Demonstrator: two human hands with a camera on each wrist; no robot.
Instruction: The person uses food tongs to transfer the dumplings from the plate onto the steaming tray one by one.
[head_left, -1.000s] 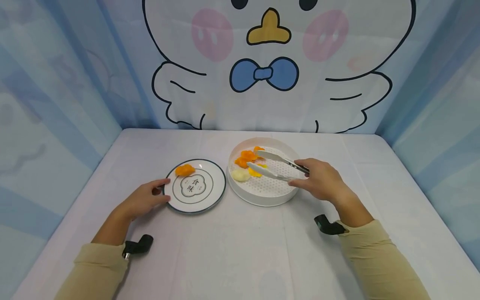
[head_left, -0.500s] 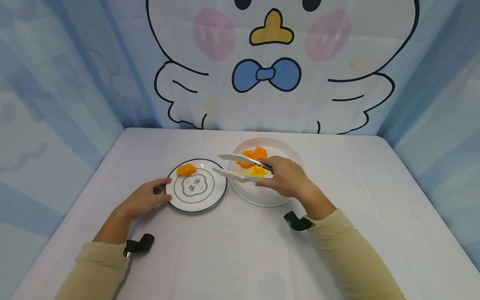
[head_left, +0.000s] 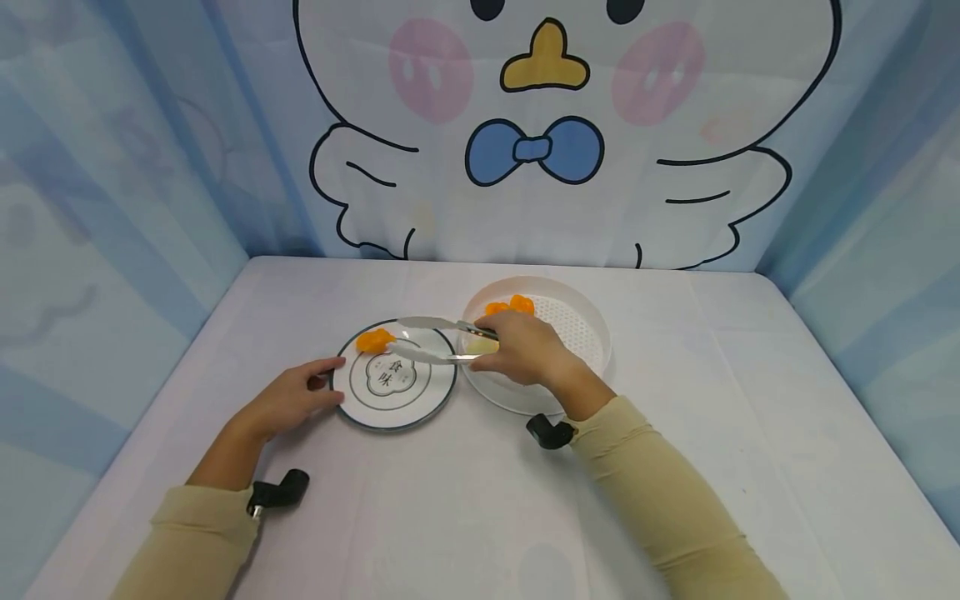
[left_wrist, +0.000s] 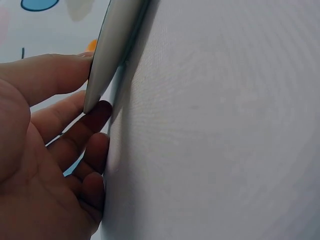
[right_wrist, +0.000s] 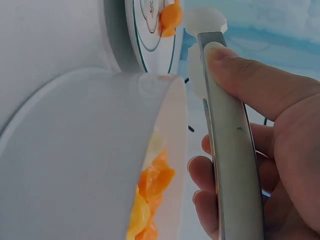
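My left hand (head_left: 296,392) pinches the left rim of a white plate (head_left: 405,400) with a dark blue edge, thumb over the rim and fingers beneath. One lumpy orange piece (head_left: 373,341) lies at the plate's upper left. In my right hand (head_left: 528,350) are metal tongs (right_wrist: 232,150) with white tips. The tips are parted above the plate, close to the orange piece, with nothing seen between them. Behind this hand stands a round white container (head_left: 577,325) with a dotted floor. It holds orange pieces (head_left: 522,305), a yellow piece (right_wrist: 140,215) and a pale one (head_left: 480,344), partly hidden.
A white cloth covers the table (head_left: 450,517). Blue curtains (head_left: 97,250) hang at both sides, and a cartoon-printed backdrop (head_left: 532,225) rises behind the far edge. The container's tall wall (right_wrist: 85,150) stands next to the plate.
My right hand has carried the parted tongs leftward from over the container to over the plate. The left hand has stayed at the plate's rim.
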